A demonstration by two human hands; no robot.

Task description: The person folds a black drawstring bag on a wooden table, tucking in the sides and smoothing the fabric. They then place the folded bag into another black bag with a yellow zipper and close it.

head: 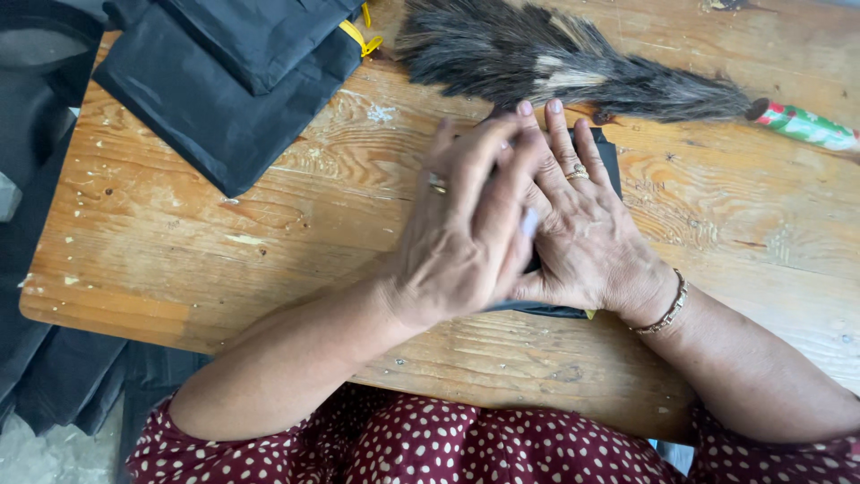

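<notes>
My right hand (587, 229) lies flat, palm down, on a folded black bag (611, 157) in the middle of the wooden table (179, 233). My left hand (466, 229) rests partly over the right hand and on the same bag, fingers stretched and blurred. Most of the bag is hidden under both hands; only its far right corner and near edge show. There is a ring on each hand and a bracelet on my right wrist.
A stack of folded black bags (224, 72) with a yellow tie lies at the table's far left. A dark bristly brush (573, 63) with a patterned handle (802, 124) lies along the far edge. More black material (54, 376) hangs below the table's left side.
</notes>
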